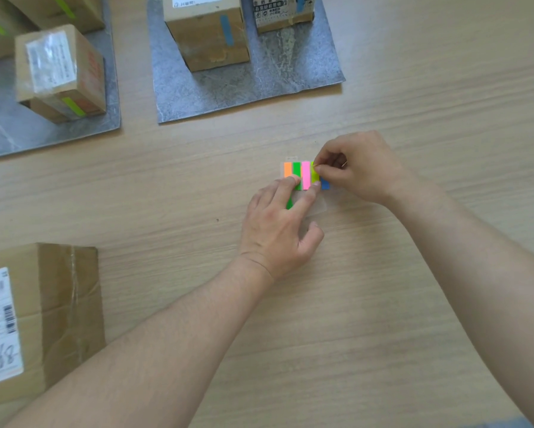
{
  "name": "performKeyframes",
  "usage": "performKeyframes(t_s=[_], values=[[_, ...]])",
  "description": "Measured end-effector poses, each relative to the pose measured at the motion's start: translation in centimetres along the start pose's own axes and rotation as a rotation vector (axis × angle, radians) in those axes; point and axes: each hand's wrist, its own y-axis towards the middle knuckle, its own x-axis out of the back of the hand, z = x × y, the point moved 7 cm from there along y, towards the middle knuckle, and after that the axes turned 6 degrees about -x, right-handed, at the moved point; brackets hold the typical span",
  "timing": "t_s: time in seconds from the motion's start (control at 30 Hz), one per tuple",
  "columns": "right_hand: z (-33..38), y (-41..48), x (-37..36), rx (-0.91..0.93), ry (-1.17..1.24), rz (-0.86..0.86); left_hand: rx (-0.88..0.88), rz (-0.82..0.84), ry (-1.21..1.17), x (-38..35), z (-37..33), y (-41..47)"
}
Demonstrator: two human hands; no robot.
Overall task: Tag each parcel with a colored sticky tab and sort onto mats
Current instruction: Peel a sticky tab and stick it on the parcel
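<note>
I'm watching the right hand pinching thumb and forefinger tight at the top end of the yellow-green tab, fingertips closed on its upper edge, and I'm judging it is peeling that one strip off the pad. Whether the tab is already lifting free, I cannot tell; the fingers are covering the spot. The left hand is lying flat and spread, not gripping anything, two fingertips pressing down on the sticky tab pad at its lower half, and I'm reading that as an anchor so the clear backing is not sliding or lifting while the other hand pulls. The pad itself is sitting on the wooden table just right of centre, showing orange, green, pink, yellow-green and blue strips side by side. Going outward, an untagged parcel is waiting at eight o'clock, well apart from the pad, probably next in line for this tab. At eleven o'clock the left mat is carrying parcels striped yellow-green, one standing nearest; at twelve o'clock the middle mat is holding a blue-tagged parcel and another beside it.
</note>
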Motion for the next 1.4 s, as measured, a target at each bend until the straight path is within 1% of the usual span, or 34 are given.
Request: performKeyframes(t_s=[0.17, 0.33, 0.4, 0.5, 0.57, 0.63, 0.67, 0.7, 0.73, 0.8, 0.87, 0.93, 0.97, 1.1, 1.17, 1.4], values=[[-1.5, -0.1, -0.4, -0.07, 0.105, -0.083, 0.025, -0.007, 0.042, -0.2, -0.4, 0.1], [-2.6, 0.0, -1.2, -0.131, 0.224, -0.172, -0.001, -0.018, 0.057, -0.5, -0.3, -0.1], [-3.4, 0.0, -1.3, -0.21, 0.372, -0.22, -0.007, -0.022, 0.056, -0.7, -0.3, 0.0], [-4.1, -0.7, -1.1, -0.343, 0.746, -0.353, -0.003, -0.023, 0.055, -1.0, -0.2, 0.0], [-3.8, -1.8, -0.6, -0.365, 0.982, -0.484, 0.0, -0.022, 0.048, -1.0, -0.2, 0.0], [-3.1, -2.8, -0.4, -0.326, 1.086, -0.548, 0.0, -0.024, 0.043, -0.7, -0.3, 0.3], [-2.5, -3.3, -0.3, -0.286, 1.091, -0.558, 0.002, -0.033, 0.007, -0.2, -0.2, 0.6], [-1.9, -3.8, -0.3, -0.238, 1.078, -0.557, 0.015, -0.049, -0.085, 0.5, 0.1, 1.0], [-1.0, -4.2, -0.3, -0.183, 1.042, -0.546, 0.046, -0.079, -0.235, 1.5, 0.6, 1.4], [0.7, -5.0, -0.4, -0.087, 0.951, -0.505, 0.181, -0.2, -0.579, 3.6, 2.2, 2.3], [2.8, -5.8, -0.9, -0.012, 0.886, -0.447, 0.386, -0.328, -0.874, 5.9, 4.0, 1.6], [4.8, -6.4, -1.1, 0.045, 0.82, -0.419, 0.505, -0.37, -1.115, 7.5, 4.9, 0.6], [5.8, -6.7, -1.2, 0.067, 0.791, -0.408, 0.536, -0.356, -1.166, 8.2, 5.0, 0.0], [9.4, -7.5, -1.5, 0.143, 0.742, -0.365, 0.571, -0.234, -1.15, 10.6, 5.4, -2.5], [11.4, -7.9, -1.5, 0.189, 0.726, -0.339, 0.576, -0.225, -1.143, 12.0, 5.6, -3.8], [18.0, -9.6, -2.7, 0.301, 0.709, -0.229, 0.606, -0.38, -1.096, 17.5, 7.7, -9.8]])
